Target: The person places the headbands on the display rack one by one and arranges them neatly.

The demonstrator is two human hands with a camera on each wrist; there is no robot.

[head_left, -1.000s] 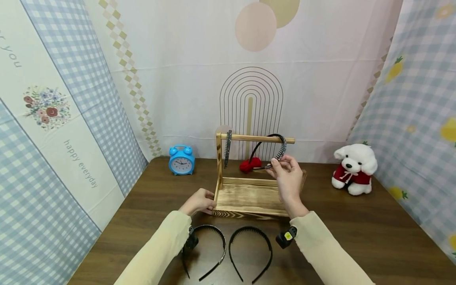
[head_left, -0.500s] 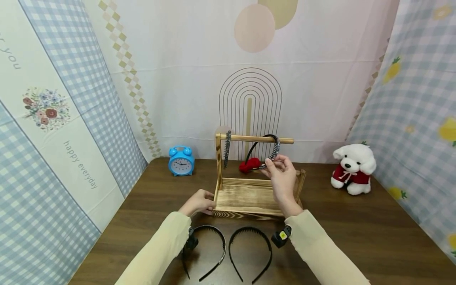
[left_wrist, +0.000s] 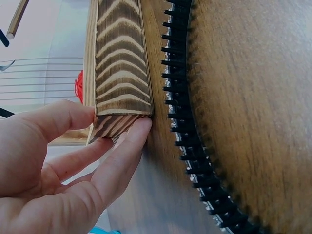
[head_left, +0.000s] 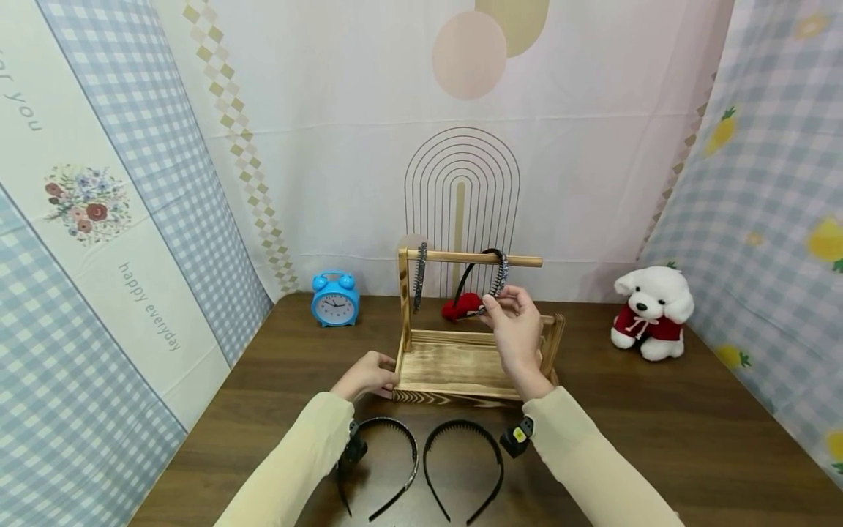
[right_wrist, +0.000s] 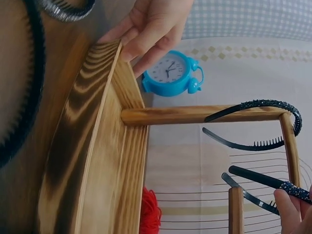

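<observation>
My right hand [head_left: 515, 333] pinches the lower end of a black toothed headband [head_left: 498, 274] with a glittery face. That headband loops over the top bar [head_left: 461, 257] of a wooden stand [head_left: 454, 359], right of the bar's middle. In the right wrist view, its dark tips [right_wrist: 251, 174] point past the bar's free end. Another glittery headband [head_left: 419, 278] hangs close to the stand's upright post. My left hand [head_left: 367, 375] grips the front left corner of the stand's base, thumb on the upper edge and fingers at the end and front, as the left wrist view shows.
Two more headbands lie on the brown table in front of the stand: a glittery one [head_left: 413, 468] and a plain black one [head_left: 498, 472]. A blue alarm clock [head_left: 336, 301] stands at the left, a white toy dog [head_left: 655, 311] at the right. Something red and yarn-like [head_left: 461, 306] sits behind the stand.
My right hand has slid the headband leftward along the bar, away from its free end. The left hand keeps its place at the base corner.
</observation>
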